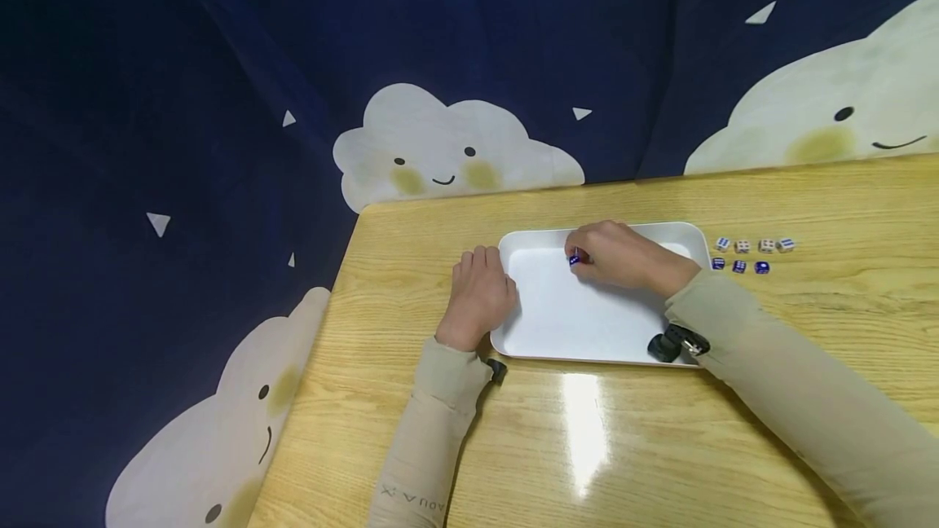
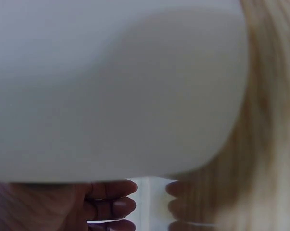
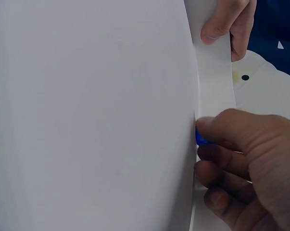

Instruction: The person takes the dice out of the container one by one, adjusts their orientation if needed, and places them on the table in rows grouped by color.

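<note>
In the head view my right hand (image 1: 623,255) is over the far part of a white rectangular tray (image 1: 572,324). Its thumb and index finger pinch a blue die (image 1: 575,261). The right wrist view shows that blue die (image 3: 201,138) between the fingertips, close to the tray floor; the other fingers are curled beneath. My left hand (image 1: 478,292) grips the tray's left side, with the thumb inside the wall and the fingers outside. In the left wrist view, the tray's pale underside (image 2: 135,106) hides most of that hand, and only some fingertips show.
Right of the tray, several white dice (image 1: 767,245) lie in a row on the wooden table (image 1: 829,324). Nearer me is a row of blue dice (image 1: 739,266). A dark blue cloth with clouds (image 1: 455,129) hangs behind the table and at its left.
</note>
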Motion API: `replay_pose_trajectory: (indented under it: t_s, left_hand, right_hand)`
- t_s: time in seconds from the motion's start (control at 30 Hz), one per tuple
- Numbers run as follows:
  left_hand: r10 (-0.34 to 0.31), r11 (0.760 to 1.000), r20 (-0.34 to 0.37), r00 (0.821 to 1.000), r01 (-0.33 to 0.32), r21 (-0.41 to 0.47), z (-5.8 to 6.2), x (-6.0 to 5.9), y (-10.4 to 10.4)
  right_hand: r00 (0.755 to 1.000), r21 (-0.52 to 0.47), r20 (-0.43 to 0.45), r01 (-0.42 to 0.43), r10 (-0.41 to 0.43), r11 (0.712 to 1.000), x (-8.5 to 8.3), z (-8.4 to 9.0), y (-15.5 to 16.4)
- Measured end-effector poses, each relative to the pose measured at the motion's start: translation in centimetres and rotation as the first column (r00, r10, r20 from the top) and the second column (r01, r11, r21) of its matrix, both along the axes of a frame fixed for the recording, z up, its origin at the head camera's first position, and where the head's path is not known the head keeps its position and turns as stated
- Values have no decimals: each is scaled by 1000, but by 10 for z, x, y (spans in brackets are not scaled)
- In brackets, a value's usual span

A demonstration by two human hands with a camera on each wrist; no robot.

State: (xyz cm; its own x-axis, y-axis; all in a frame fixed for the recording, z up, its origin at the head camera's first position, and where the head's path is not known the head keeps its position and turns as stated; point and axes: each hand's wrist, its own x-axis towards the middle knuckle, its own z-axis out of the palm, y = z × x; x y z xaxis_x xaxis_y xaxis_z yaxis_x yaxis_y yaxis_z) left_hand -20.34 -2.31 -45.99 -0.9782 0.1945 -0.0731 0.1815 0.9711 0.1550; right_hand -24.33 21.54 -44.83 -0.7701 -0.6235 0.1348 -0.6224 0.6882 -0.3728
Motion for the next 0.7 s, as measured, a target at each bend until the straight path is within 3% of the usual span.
replay_pose_trajectory:
  t_s: [0.43, 0.7]
  left_hand:
    - [1, 1000, -3, 1000, -1, -1, 2, 0, 0]
    - [-3, 1000, -9, 1000, 3, -1, 0, 0, -1]
  right_hand:
    - [997, 23, 64, 30, -31, 999, 1, 2, 2]
    - [999, 33, 29, 12, -13, 999, 1, 0, 2]
